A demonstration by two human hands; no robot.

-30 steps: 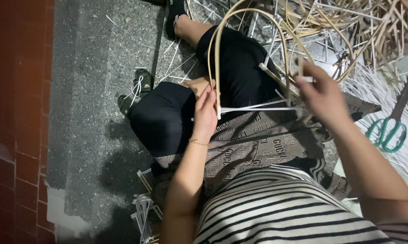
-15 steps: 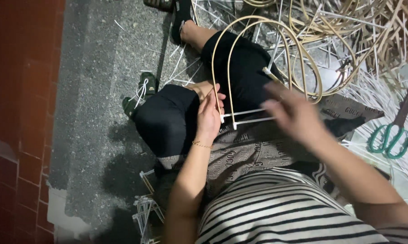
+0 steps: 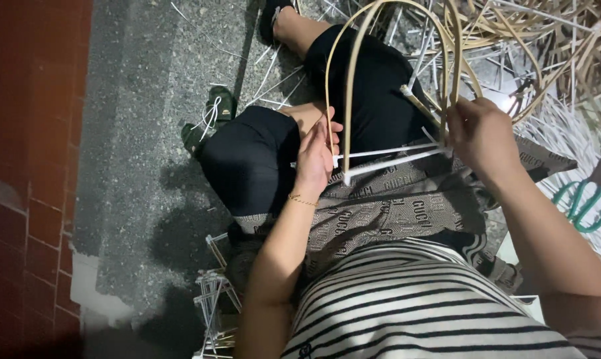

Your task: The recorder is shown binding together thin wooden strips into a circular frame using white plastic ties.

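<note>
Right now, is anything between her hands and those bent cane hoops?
Nothing visible: the left hand grips the cane hoops at one end and the right hand holds the other, white strips spanning between.

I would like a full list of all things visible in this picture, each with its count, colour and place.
bent cane hoops: two arches, tan, standing over the lap
white strips: two, white, stretched between the hands across the hoops' ends
pile of cane strips: many, tan and white, top right on the floor
scissors: one pair, green handles, right edge
sandal: one, dark green, on the grey floor beside the knee
small wire frames: a few, pale, bottom centre on the floor
brick wall: red, left side
patterned cloth: one, grey-brown, over the lap
left hand: holds the hoops' left ends
right hand: grips the strips at the hoops' right side
</note>
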